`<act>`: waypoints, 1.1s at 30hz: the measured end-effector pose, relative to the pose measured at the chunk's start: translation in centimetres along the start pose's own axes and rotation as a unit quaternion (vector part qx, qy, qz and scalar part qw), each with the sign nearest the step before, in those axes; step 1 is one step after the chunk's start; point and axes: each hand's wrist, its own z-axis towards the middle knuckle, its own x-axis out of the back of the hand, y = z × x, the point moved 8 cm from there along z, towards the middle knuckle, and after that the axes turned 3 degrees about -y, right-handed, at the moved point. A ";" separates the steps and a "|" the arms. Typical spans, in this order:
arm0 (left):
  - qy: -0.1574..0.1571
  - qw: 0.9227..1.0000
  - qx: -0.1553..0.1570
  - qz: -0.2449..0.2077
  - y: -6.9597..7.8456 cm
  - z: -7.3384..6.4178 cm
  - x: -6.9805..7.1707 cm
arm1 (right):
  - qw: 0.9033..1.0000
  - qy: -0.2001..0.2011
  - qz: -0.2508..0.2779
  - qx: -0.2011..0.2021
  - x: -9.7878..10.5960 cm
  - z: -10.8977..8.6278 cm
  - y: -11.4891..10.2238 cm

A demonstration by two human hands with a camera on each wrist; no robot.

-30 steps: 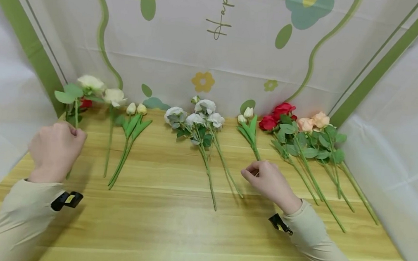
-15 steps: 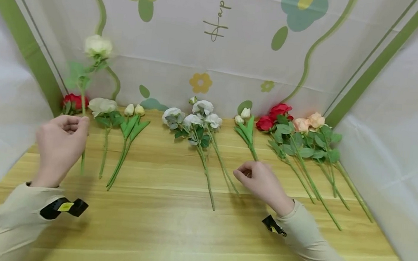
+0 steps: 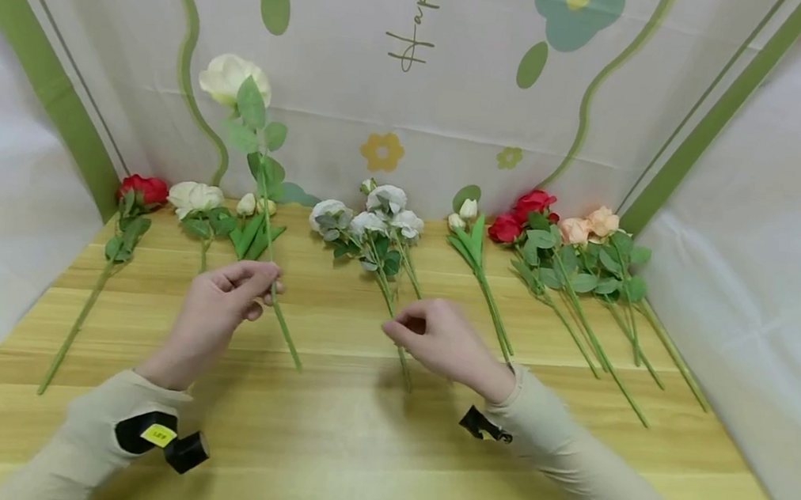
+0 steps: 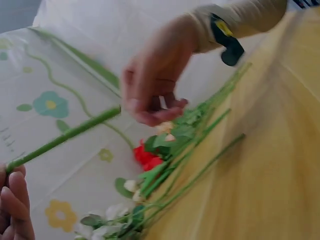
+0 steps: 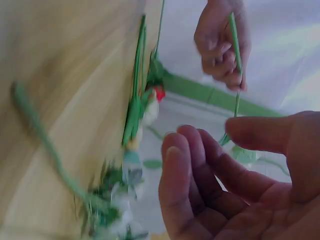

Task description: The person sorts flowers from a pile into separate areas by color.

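My left hand (image 3: 216, 317) pinches the green stem of a white rose (image 3: 235, 81) between thumb and fingers. The rose stands upright above the table, its bloom against the backdrop and its stem's lower end jutting below the hand. In the right wrist view, the left hand (image 5: 222, 45) with the stem shows beyond the right hand's fingers. My right hand (image 3: 445, 345) hovers over the stems of the white-grey flowers (image 3: 374, 220), fingers loosely bent and nothing between them. The right wrist view shows a gap between its thumb and fingers (image 5: 175, 185).
Left on the wooden table (image 3: 326, 450) lie a red rose (image 3: 143, 189), another white rose (image 3: 194, 198) and tulips (image 3: 247, 205), partly behind the left hand. Rightward lie white tulips (image 3: 466, 212), red roses (image 3: 525, 213) and peach roses (image 3: 589, 223). A printed cloth (image 3: 330, 77) hangs behind.
The left hand has lifted the white rose from the left end of the row and carried it rightward, now upright. The right hand has shifted left, from near the white tulips toward the white-grey flowers' stems.
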 end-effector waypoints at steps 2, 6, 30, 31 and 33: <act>0.003 0.999 -0.005 0.039 -0.5 -0.1 -0.6 | 0.999 -0.019 0.047 0.003 -1.1 0.2 -0.7; 0.004 0.994 -0.019 0.105 -1.0 -0.3 -1.7 | 0.990 -0.044 0.136 -0.004 -3.1 0.7 -1.8; 0.014 0.978 -0.079 0.193 -0.4 -1.1 -5.8 | 0.991 0.051 0.082 0.090 -4.5 0.9 -4.7; 0.010 0.977 -0.081 0.195 -0.4 -0.9 -5.7 | 0.991 0.054 0.077 0.091 -4.4 1.0 -4.7; 0.004 0.976 -0.074 0.202 -0.6 -0.5 -5.2 | 0.992 0.057 0.070 0.086 -4.3 1.4 -4.4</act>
